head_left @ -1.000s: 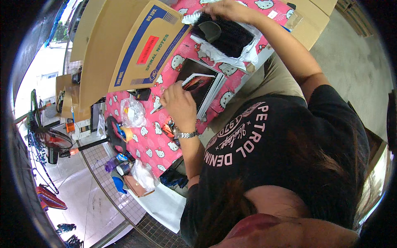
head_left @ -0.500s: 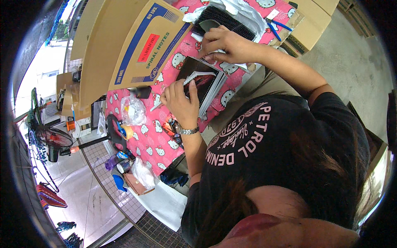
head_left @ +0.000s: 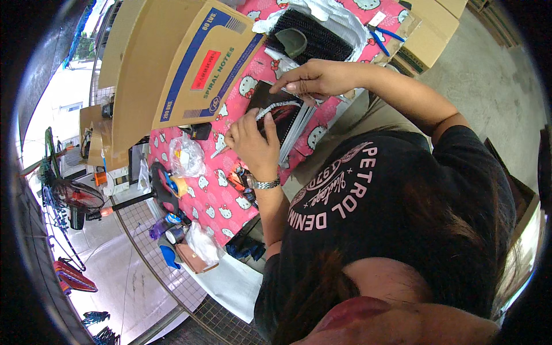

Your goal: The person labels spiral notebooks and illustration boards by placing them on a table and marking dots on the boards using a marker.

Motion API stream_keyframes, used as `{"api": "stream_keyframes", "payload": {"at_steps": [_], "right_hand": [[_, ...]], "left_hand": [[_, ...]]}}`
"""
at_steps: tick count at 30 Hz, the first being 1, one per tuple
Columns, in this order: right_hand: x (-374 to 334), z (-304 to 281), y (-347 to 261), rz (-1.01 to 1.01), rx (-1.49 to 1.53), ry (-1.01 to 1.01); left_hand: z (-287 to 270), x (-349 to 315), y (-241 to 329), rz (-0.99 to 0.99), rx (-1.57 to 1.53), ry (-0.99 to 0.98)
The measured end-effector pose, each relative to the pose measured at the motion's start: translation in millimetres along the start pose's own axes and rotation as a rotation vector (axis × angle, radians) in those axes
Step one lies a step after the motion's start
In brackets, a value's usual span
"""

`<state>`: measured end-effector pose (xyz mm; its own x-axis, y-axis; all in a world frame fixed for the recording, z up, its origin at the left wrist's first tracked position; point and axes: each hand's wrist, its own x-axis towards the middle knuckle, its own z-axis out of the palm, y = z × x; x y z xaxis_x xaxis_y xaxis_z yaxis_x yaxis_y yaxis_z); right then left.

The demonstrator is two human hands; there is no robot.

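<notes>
A spiral notebook (head_left: 286, 122) with a dark, reddish picture cover lies at a slant on top of other notebooks, whose pale page edges show on the right. My left hand (head_left: 253, 141) holds its near left side, thumb on the cover and fingers at the edge. Over the far edge reaches my right hand (head_left: 322, 79), its fingers stretched out and touching the notebook's top. Past that hand, a grey-green curved piece (head_left: 291, 42) rests on a bundle of black plastic spiral coils (head_left: 328, 43) in white wrapping (head_left: 361, 43).
A large open cardboard box (head_left: 198, 66) stands on the pink patterned tablecloth (head_left: 213, 192). Blue-handled pliers (head_left: 379, 41) lie at the far right. A clear plastic bag (head_left: 187, 156), a black strap-like item (head_left: 164, 187) and a brown pouch (head_left: 195, 259) are on the left.
My right hand has drawn back from the coils toward me, its fingers now straighter over the notebook. The grey-green piece is more exposed. My left hand stays nearly in place.
</notes>
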<state>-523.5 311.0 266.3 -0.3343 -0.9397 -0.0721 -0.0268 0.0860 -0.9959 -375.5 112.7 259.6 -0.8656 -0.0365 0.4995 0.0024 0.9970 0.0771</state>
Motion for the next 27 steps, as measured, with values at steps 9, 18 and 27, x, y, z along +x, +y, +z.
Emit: {"api": "stream_keyframes", "payload": {"at_steps": [9, 18, 27], "right_hand": [[4, 9, -8, -0.281, -0.635, 0.116], [7, 17, -15, -0.283, -0.875, 0.097], [21, 16, -16, -0.274, -0.696, 0.07]], "left_hand": [[2, 8, 13, 0.081, -0.021, -0.059], [-10, 10, 14, 0.086, -0.005, -0.124], [-6, 9, 14, 0.034, -0.013, -0.083]]}}
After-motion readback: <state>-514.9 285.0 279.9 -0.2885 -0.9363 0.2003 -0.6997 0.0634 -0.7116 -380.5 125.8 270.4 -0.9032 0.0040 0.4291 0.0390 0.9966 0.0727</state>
